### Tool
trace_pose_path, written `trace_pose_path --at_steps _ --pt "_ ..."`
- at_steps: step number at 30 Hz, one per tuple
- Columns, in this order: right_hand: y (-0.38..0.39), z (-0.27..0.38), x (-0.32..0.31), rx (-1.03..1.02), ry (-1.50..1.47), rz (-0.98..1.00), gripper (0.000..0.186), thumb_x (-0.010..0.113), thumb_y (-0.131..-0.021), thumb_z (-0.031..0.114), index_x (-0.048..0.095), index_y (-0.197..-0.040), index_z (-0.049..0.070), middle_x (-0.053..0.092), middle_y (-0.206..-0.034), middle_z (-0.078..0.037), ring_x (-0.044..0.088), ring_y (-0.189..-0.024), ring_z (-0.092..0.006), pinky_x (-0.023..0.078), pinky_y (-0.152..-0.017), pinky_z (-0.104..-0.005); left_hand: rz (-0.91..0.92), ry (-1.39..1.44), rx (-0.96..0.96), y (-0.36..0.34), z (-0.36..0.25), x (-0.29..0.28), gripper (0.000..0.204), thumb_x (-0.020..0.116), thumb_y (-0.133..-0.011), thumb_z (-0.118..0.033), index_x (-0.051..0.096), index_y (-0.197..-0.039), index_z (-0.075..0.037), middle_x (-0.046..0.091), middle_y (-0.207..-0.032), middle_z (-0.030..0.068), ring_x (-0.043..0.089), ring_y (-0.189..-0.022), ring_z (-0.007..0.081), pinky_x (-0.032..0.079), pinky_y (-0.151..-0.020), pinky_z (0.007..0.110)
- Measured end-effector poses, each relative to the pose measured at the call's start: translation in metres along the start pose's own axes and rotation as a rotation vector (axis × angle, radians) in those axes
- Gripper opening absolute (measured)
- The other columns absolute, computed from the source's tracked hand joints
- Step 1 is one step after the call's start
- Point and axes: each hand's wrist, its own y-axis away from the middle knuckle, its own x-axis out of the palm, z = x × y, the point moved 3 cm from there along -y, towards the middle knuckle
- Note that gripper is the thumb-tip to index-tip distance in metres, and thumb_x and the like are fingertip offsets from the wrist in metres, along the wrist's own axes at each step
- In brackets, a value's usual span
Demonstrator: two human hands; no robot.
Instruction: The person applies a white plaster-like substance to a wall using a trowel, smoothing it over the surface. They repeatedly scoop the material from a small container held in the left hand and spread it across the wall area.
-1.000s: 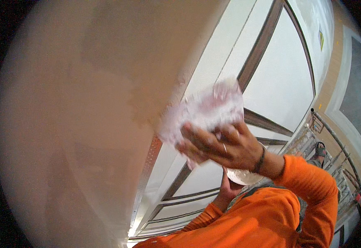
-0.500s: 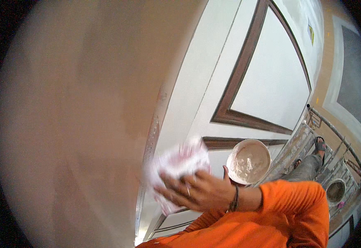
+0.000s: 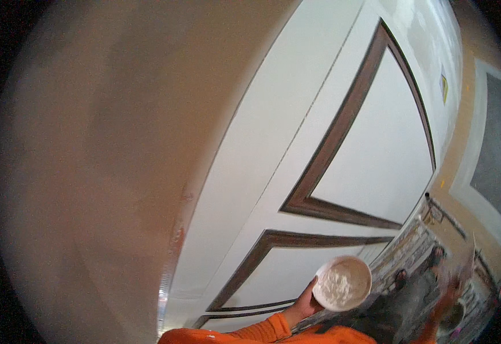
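Beige wall (image 3: 90,172) across the left of the frame, white panelled door (image 3: 365,149) with dark trim through the middle. Lower centre: left hand (image 3: 300,303) gripping the white bowl (image 3: 342,283) of pale paste by its rim. Lower right: right hand (image 3: 454,286) motion-blurred, grip impossible to tell.

Right hand (image 3: 454,286) is motion-blurred; its grip cannot be told

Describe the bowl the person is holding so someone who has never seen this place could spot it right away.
Start at the big white wall with dark brown trim lines, and follow it down to the bottom edge. There the left hand, from an orange sleeve, holds a round white bowl of pale powdery material, the only round container against the straight trim.
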Motion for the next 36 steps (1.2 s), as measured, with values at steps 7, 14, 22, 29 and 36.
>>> trace_pose_path --at_steps 7,14,22,29,36 --pt "-0.005 -0.112 -0.060 0.559 0.196 -0.146 0.035 0.053 -0.101 0.024 0.061 -0.128 0.005 0.063 -0.117 -0.024 0.062 -0.103 -0.0386 0.050 -0.088 -0.0450 -0.009 -0.062 -0.208 -0.079 0.061 0.015 0.064 0.063 -0.092 -0.048 0.045 -0.141 -0.009 0.056 -0.137 0.0081 0.054 -0.125 0.0239 0.043 -0.108 0.044" --pt "-0.048 -0.128 -0.029 0.426 0.363 0.091 0.039 0.056 -0.098 0.029 0.060 -0.130 0.007 0.055 -0.126 -0.025 0.056 -0.111 -0.0381 0.048 -0.093 -0.0440 0.070 -0.052 -0.204 -0.136 0.085 0.063 0.067 0.071 -0.088 -0.045 0.047 -0.138 -0.009 0.055 -0.138 0.0082 0.055 -0.122 0.0233 0.044 -0.107 0.041" --pt "-0.070 -0.120 -0.002 0.256 0.373 0.289 0.044 0.060 -0.095 0.035 0.059 -0.132 0.010 0.046 -0.135 -0.025 0.049 -0.119 -0.0375 0.046 -0.098 -0.0430 0.062 -0.042 -0.202 -0.153 0.073 0.081 0.066 0.065 -0.090 -0.051 0.049 -0.137 -0.008 0.058 -0.133 0.0104 0.056 -0.122 0.0259 0.040 -0.110 0.043" --pt "-0.078 -0.096 -0.006 0.169 0.366 0.320 0.050 0.064 -0.093 0.040 0.058 -0.134 0.013 0.038 -0.144 -0.026 0.043 -0.127 -0.0370 0.044 -0.103 -0.0420 0.119 -0.059 -0.132 -0.150 0.057 0.144 0.072 0.060 -0.093 -0.052 0.037 -0.147 -0.010 0.047 -0.145 0.0109 0.047 -0.131 0.0290 0.034 -0.114 0.047" --pt "-0.111 0.019 -0.029 -0.031 0.272 0.230 0.046 0.065 -0.091 0.039 0.059 -0.129 0.012 0.037 -0.141 -0.023 0.041 -0.126 -0.0342 0.043 -0.102 -0.0398 0.194 -0.220 0.137 -0.110 0.031 0.268 0.066 0.046 -0.098 -0.054 0.036 -0.148 -0.012 0.044 -0.148 0.0096 0.044 -0.134 0.0295 0.032 -0.114 0.049"
